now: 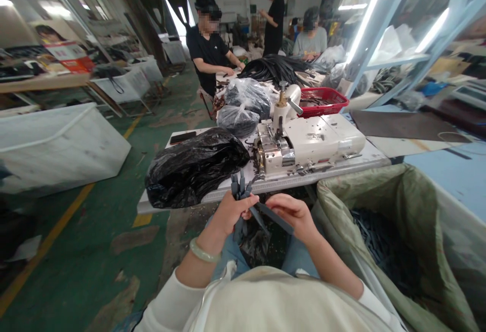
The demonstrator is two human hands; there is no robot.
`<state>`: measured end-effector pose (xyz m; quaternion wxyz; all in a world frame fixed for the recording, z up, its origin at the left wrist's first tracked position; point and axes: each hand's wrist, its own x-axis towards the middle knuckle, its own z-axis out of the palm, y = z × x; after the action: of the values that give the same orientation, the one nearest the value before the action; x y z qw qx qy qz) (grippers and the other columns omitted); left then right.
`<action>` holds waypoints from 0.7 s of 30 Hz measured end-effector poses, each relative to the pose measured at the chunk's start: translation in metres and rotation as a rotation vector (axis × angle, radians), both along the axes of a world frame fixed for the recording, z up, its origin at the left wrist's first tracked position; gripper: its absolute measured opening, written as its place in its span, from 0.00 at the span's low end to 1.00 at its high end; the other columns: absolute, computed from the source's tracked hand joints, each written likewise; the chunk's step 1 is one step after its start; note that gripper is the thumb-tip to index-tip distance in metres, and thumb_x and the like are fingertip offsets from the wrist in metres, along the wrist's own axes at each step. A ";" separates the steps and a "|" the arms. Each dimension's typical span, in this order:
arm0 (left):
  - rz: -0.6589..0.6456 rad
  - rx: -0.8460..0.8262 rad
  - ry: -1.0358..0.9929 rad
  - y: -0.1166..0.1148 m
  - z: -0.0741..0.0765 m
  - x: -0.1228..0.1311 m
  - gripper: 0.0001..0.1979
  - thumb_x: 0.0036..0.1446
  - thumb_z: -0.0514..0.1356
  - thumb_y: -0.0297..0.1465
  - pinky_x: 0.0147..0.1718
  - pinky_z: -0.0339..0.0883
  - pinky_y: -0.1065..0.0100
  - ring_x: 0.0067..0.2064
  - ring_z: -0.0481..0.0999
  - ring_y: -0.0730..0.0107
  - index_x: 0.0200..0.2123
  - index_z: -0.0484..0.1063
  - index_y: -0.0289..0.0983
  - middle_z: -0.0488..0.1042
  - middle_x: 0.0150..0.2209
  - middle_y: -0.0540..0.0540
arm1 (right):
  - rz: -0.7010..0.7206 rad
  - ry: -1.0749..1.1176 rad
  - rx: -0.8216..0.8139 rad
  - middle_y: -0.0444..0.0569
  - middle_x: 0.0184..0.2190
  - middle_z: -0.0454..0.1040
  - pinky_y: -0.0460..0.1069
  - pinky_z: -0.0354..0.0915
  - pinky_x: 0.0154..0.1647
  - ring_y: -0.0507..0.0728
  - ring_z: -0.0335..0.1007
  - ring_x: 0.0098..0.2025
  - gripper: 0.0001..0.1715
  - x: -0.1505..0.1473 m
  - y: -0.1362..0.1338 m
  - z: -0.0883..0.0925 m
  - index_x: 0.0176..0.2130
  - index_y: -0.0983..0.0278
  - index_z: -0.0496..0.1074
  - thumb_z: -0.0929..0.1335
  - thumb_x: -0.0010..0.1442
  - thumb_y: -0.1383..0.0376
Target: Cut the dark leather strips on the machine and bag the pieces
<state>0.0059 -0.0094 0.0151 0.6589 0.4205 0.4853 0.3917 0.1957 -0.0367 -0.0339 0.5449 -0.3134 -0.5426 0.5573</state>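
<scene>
My left hand (pixel 230 211) is closed round a bunch of dark grey strips (pixel 238 186), whose ends stick out above and below the fist. A single grey strip (pixel 276 217) slants down to the right from the bunch. The fingers of my right hand (pixel 295 214) are bent and pinch this strip. Both hands are above my lap, in front of the near edge of the machine table (pixel 212 198). Just beyond them on that table stands a cream-white machine (pixel 322 137) with a metal head. Left of it lies a shiny black plastic bag (pixel 197 167).
At my right, a green fabric-lined bin (pixel 383 190) holds many dark strips (pixel 379 236). Clear bags (pixel 239 114) and a red basket (pixel 328 100) sit behind the machine. A large white tub (pixel 64 144) stands at left. Several people work farther back.
</scene>
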 end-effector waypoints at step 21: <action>0.131 0.081 0.213 0.010 -0.011 -0.002 0.19 0.38 0.70 0.41 0.15 0.52 0.74 0.15 0.58 0.79 0.20 0.67 0.35 0.62 0.13 0.55 | 0.535 0.243 -0.678 0.57 0.38 0.78 0.47 0.70 0.38 0.53 0.76 0.36 0.24 -0.006 0.019 -0.004 0.45 0.71 0.74 0.74 0.54 0.56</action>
<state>0.0040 0.0008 0.0042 0.5593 0.4534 0.5626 0.4063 0.1897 -0.0175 -0.0381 0.3080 -0.2554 -0.3231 0.8576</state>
